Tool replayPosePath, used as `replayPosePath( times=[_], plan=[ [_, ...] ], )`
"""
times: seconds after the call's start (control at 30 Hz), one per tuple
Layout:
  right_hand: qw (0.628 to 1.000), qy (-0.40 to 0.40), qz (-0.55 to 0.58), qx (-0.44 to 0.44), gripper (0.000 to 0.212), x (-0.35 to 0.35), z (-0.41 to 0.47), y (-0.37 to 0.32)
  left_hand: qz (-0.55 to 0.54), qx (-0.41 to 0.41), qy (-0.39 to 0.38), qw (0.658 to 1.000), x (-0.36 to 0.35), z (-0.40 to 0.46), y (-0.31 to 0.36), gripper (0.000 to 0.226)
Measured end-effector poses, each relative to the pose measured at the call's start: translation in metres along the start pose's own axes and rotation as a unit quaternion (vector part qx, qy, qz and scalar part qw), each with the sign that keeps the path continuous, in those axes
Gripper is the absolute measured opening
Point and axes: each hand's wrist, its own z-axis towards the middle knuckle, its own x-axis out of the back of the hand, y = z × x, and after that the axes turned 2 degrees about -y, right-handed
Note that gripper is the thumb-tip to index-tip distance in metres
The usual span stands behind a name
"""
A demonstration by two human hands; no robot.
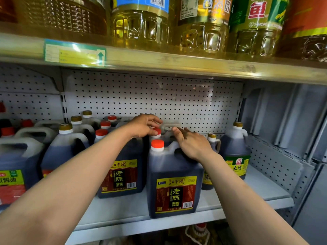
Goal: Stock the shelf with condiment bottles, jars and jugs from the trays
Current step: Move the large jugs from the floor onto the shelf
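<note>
Dark vinegar jugs with red caps stand on the grey shelf [261, 190]. The front jug [175, 175] is near the shelf edge, with a matching jug [123, 174] to its left. Right behind the front one, a rear jug shows only its red cap [158, 132] and pale handle [170, 125]. My left hand [144, 126] curls its fingers over that rear cap. Beside it, my right hand [192, 145] lies over the front jug's handle, its fingers fairly straight and pointing toward the rear jug's handle.
Soy sauce jugs [65, 149] with gold and red caps fill the shelf's left side. A rice vinegar jug [235, 152] and a small bottle [213, 142] stand at the right. Large oil jugs [141, 25] line the upper shelf. The pegboard wall [159, 99] is behind.
</note>
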Motion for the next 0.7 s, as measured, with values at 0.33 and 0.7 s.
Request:
replayPosePath(
  times=[0.33, 0.7],
  plan=[
    [1.000, -0.003, 0.002, 0.000, 0.057, 0.000, 0.002, 0.001, 0.056, 0.035, 0.095, 0.993, -0.013, 0.011, 0.003, 0.028],
    [1.000, -0.009, 0.008, -0.003, 0.057, 0.003, 0.000, 0.000, 0.039, 0.019, -0.002, 0.999, -0.012, 0.004, -0.002, 0.060]
  ],
)
